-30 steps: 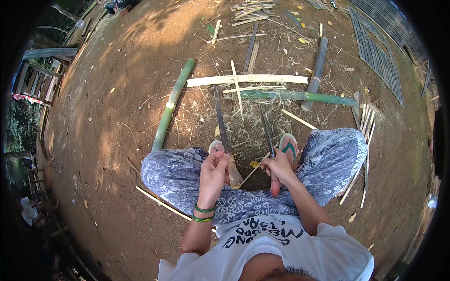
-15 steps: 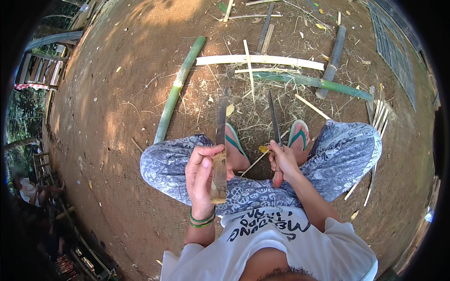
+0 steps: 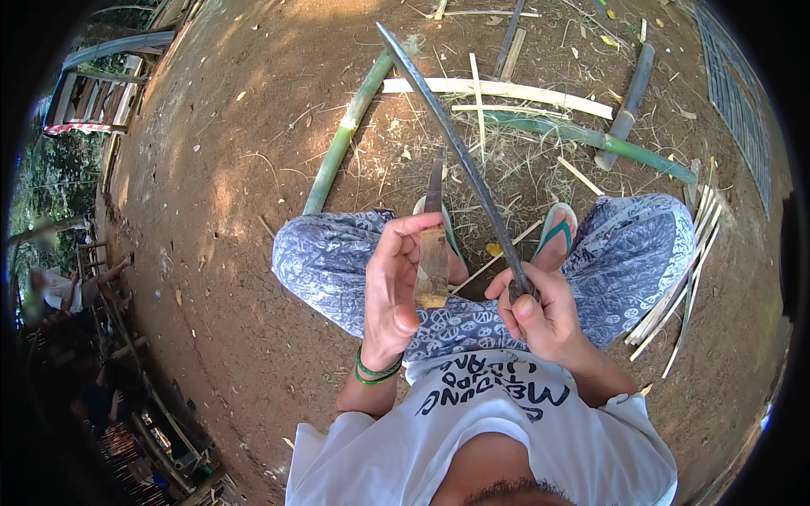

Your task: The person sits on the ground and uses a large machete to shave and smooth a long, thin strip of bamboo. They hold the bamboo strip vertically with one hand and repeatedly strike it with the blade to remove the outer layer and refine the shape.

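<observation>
My left hand (image 3: 394,282) holds up a flat brown piece with a dark, narrow, tapering upper end (image 3: 434,190); whether it is a knife with a wooden handle or a bamboo slat I cannot tell. Its index finger lies across the piece and the thumb stands off it. My right hand (image 3: 544,314) is wrapped round the handle of a long dark machete (image 3: 467,152). The blade slants up and leftward, its tip over the upper end of a green bamboo pole (image 3: 339,143). Both hands are above my lap, the blade apart from the flat piece.
A pale split bamboo strip (image 3: 506,91) and another green bamboo pole (image 3: 582,135) lie ahead among shavings. A grey bamboo length (image 3: 629,105) touches that pole. Thin strips (image 3: 688,278) lie beside my right knee. A person (image 3: 63,287) sits at far left.
The machete has swung up from pointing down between my feet and now slants leftward. My left thumb has come off the flat piece, which I hold slightly farther from my body.
</observation>
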A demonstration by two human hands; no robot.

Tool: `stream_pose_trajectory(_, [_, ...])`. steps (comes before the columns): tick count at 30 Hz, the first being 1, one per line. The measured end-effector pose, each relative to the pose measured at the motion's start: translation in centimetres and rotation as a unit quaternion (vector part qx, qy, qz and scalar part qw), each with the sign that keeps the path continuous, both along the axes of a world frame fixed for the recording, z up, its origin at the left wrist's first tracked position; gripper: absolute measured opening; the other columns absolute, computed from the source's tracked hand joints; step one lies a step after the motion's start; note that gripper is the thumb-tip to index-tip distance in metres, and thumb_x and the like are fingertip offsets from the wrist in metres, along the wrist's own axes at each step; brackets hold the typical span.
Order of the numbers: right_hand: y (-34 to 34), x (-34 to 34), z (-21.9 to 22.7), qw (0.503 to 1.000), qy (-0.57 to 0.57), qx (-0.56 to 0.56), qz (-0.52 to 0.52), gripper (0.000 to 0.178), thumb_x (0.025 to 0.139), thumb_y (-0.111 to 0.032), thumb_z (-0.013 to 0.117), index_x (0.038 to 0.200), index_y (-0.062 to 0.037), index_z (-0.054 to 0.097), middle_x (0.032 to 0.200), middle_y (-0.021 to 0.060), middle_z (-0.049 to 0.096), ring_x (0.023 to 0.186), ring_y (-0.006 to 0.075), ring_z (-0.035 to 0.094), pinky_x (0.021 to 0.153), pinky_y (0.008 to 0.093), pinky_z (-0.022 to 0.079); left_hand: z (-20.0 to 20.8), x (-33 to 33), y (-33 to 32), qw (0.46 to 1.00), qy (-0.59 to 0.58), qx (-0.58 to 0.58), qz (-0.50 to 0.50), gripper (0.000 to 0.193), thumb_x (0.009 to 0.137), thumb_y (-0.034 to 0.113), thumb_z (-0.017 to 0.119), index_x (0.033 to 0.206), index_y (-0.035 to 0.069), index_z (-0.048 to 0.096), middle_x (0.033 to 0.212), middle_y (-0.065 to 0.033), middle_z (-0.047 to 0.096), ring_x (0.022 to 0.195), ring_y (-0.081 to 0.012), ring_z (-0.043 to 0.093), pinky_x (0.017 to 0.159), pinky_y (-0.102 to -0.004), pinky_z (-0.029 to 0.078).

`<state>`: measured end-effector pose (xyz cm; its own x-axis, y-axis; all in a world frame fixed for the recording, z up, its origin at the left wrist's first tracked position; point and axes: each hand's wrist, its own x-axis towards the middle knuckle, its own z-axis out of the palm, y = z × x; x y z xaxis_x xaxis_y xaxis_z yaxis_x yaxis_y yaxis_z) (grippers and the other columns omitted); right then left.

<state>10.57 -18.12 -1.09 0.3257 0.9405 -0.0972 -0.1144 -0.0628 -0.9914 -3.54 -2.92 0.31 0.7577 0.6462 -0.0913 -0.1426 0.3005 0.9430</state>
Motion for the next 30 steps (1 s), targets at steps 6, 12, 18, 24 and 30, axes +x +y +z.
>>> stream_pose_trajectory(6, [-1.1,-0.3,1.7,0.998,-0.026,0.023,0.049,0.073,0.093,-0.068,0.052,0.094,0.0044,0.060,0.056,0.0014,0.054,0.047,0.0091,0.053,0.046,0.0256,0.038,0.1,-0.9,-1.0,0.993,0.044,0.098,0.051,0.087,0.077,0.055,0.080,0.130,-0.007,0.049,0.100,-0.0073,0.061,0.088,-0.0135,0.060,0.080,-0.0274,0.049])
stream_pose_trajectory(12, [-2.1,-0.3,2.3,0.987,-0.101,0.090,0.085,0.047,0.087,-0.034,0.078,0.100,0.0080,0.062,0.050,0.0079,0.055,0.044,0.0201,0.063,0.043,0.0308,0.043,0.1,-1.4,-3.6,0.962,0.073,0.178,0.192,0.048,0.078,0.021,0.079,0.114,-0.007,0.062,0.098,-0.0040,0.062,0.084,-0.0107,0.059,0.076,-0.0248,0.047])
stream_pose_trajectory(18, [-1.9,-0.1,3.7,0.979,-0.150,0.061,0.120,0.045,0.086,-0.032,0.079,0.101,0.0063,0.061,0.052,0.0095,0.057,0.047,0.0250,0.065,0.044,0.0336,0.046,0.1,-1.0,-4.7,0.954,0.036,0.183,0.234,0.054,0.076,0.024,0.079,0.115,-0.008,0.060,0.098,-0.0106,0.066,0.081,-0.0153,0.065,0.076,-0.0288,0.053])
stream_pose_trajectory(24, [-1.6,-0.4,4.0,0.984,-0.140,0.046,0.099,0.043,0.086,-0.034,0.078,0.096,0.0045,0.061,0.058,0.0118,0.060,0.050,0.0273,0.066,0.045,0.0366,0.047,-1.2,-0.9,-4.2,0.954,0.009,0.222,0.201,0.052,0.081,0.025,0.077,0.117,-0.008,0.059,0.100,-0.0126,0.065,0.079,-0.0173,0.066,0.075,-0.0297,0.052])
stream_pose_trajectory(30, [-2.2,-0.3,4.9,0.963,-0.258,0.002,0.076,0.045,0.085,-0.039,0.077,0.094,0.0029,0.062,0.058,0.0144,0.057,0.055,0.0329,0.065,0.047,0.0412,0.048,-2.3,-2.0,-4.0,0.942,0.046,0.287,0.165,0.052,0.085,0.027,0.079,0.117,-0.005,0.053,0.103,-0.0125,0.064,0.090,-0.0194,0.067,0.082,-0.0326,0.055])
